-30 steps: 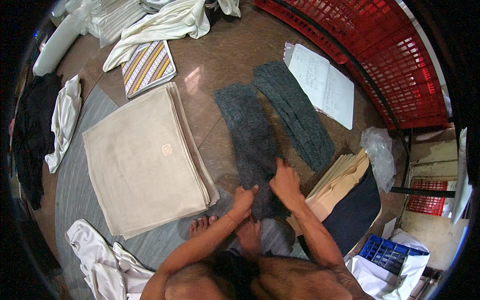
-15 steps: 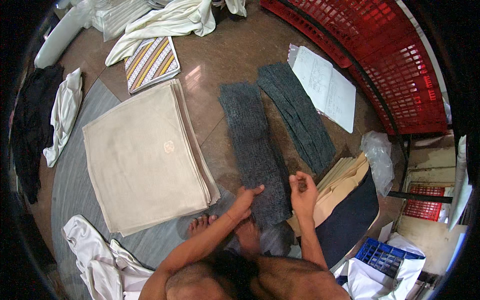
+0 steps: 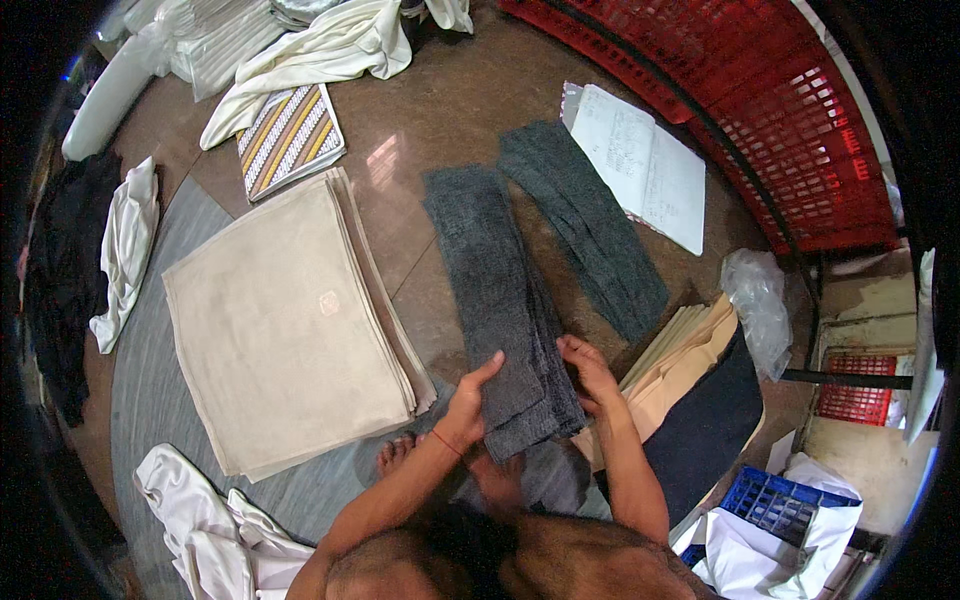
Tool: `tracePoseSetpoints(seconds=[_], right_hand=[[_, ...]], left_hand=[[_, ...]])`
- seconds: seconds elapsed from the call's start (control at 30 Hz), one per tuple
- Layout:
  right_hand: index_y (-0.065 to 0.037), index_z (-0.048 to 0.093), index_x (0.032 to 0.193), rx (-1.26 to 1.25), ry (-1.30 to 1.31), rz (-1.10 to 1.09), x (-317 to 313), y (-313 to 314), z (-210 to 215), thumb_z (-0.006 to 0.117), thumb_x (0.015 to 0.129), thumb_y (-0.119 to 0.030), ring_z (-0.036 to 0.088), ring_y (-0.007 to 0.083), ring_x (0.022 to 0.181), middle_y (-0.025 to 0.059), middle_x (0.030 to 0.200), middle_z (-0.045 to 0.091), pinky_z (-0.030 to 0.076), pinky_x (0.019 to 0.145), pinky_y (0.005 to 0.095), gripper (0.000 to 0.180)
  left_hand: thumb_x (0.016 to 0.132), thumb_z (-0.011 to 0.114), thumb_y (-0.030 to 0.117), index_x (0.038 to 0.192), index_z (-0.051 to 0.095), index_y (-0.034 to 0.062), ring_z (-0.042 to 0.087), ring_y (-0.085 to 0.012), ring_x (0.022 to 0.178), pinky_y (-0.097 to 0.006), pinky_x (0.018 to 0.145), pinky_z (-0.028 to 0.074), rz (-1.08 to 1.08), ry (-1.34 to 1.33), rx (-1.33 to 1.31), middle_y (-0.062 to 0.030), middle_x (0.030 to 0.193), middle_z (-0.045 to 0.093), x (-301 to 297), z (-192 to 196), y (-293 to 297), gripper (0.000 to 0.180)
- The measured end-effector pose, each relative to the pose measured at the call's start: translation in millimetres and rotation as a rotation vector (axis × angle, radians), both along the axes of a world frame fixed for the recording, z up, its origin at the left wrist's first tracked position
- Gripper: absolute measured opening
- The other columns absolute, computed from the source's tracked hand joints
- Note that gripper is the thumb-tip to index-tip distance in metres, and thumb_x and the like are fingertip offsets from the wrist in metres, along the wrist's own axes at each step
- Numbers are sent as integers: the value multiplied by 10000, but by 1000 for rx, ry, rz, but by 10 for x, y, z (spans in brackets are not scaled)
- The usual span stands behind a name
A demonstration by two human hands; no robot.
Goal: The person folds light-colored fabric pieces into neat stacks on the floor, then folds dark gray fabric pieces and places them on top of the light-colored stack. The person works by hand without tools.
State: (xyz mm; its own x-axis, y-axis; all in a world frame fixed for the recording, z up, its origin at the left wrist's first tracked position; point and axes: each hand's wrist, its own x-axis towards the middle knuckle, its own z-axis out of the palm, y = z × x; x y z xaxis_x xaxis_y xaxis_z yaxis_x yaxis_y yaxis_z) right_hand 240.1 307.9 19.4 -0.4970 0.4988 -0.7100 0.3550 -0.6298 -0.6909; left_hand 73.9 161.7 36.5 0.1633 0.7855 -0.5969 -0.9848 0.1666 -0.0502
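Between my knees and the far side lies a long stack of dark grey fabric strips point(image 3: 490, 270), its near end fanned into offset layers. My left hand point(image 3: 468, 402) grips the stack's left edge near that end, thumb on top and fingers tucked underneath. At the right edge my right hand point(image 3: 592, 376) is closed, thumb and forefinger pinching the layers; its other fingertips are partly hidden. A second stack of dark grey strips point(image 3: 590, 230) lies just beyond, to the right. To the left is a square pile of beige cloth panels point(image 3: 290, 320).
An open notebook point(image 3: 640, 165) lies by red plastic crates point(image 3: 770, 110). Tan cloth point(image 3: 690, 350) and navy cloth point(image 3: 705, 430) sit at right beside a clear plastic bag point(image 3: 755, 305). A striped book point(image 3: 290, 142) and white garments point(image 3: 215, 530) are at left.
My right hand has moved left onto the edge of the grey strips, where before it was held just beside them. The strips' near end has fanned out. The view has shifted slightly.
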Motion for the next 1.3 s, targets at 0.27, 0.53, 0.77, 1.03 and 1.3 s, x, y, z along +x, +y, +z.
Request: tracePoseSetpoints(seconds=[0.27,0.53,0.77,1.03,1.3], right_hand=[[-35,444,1198,237,-72,-1,-205,-263,114,632,813,112,618,182,934,99,1036,635,500,846,301,453],[-35,430,1208,579,-305,-29,-193,-152,420,772,731,-8,595,214,945,137,1007,606,500,778,322,588],[-1,480,1326,-153,172,-366,320,-226,-280,739,810,-393,613,267,1024,161,1201,605,505,865,375,698],[56,488,1287,12,-183,262,-106,-316,732,816,705,-90,569,214,1086,120,1225,596,452,959,353,684],[-19,560,1222,-288,20,45,82,-518,745,767,750,-101,634,236,993,95,1118,656,503,894,375,522]], left_hand=[[928,611,313,1282,487,-37,599,-286,1080,-413,961,475,-171,243,-157,-153,1207,600,169,-371,-109,512],[943,574,356,1297,445,-53,593,-293,1110,-428,982,480,-6,125,-65,-187,1244,577,-336,266,-259,556],[935,613,315,1240,502,-47,606,-285,1081,-395,954,487,-27,252,-87,-162,1220,597,200,-11,12,486],[879,676,361,1263,492,-9,599,-292,1071,-421,929,489,-130,656,-286,-162,1222,591,647,-325,-136,564],[894,606,384,1256,519,14,621,-337,1026,-463,927,500,72,-83,124,-175,1188,611,-3,10,77,525]])
